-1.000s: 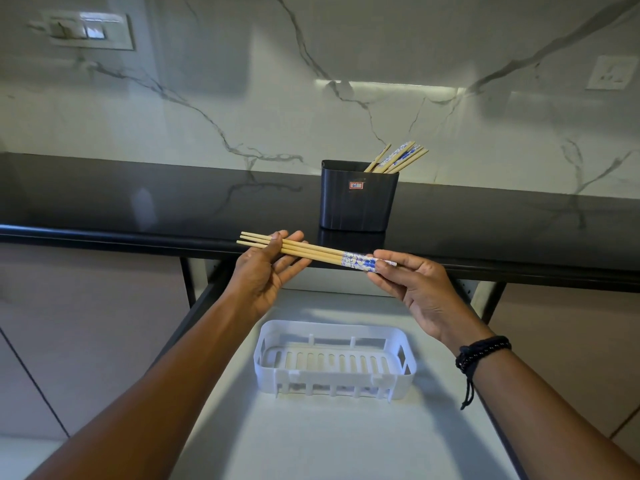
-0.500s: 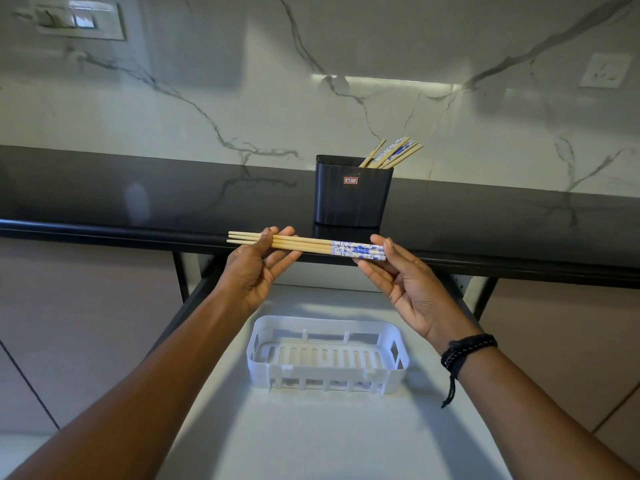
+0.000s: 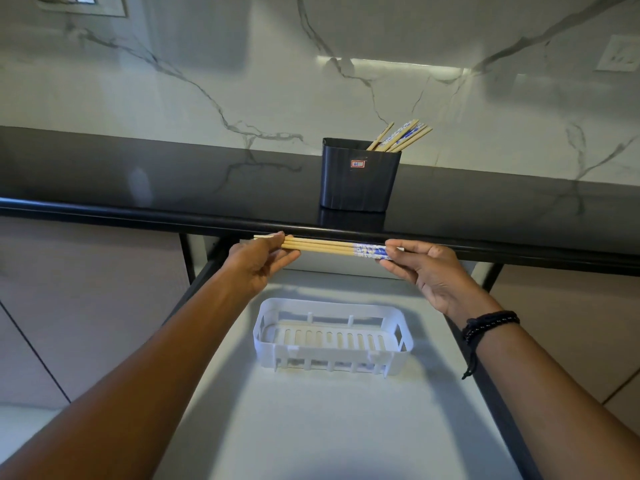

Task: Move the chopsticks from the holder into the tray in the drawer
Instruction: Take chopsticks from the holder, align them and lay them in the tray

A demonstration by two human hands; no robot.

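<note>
Now: bundle of chopsticks (image 3: 325, 247) held level in the air, just in front of the black counter (image 3: 173, 188) edge, apart from the white tray (image 3: 311, 356) in the open drawer (image 3: 311, 427). My left hand (image 3: 258, 263) pinches the plain wooden ends, thumb on top. My right hand (image 3: 429, 271) pinches the blue-patterned ends. Other chopsticks (image 3: 401, 136) lean in the black holder (image 3: 358, 181) on the counter.
</note>
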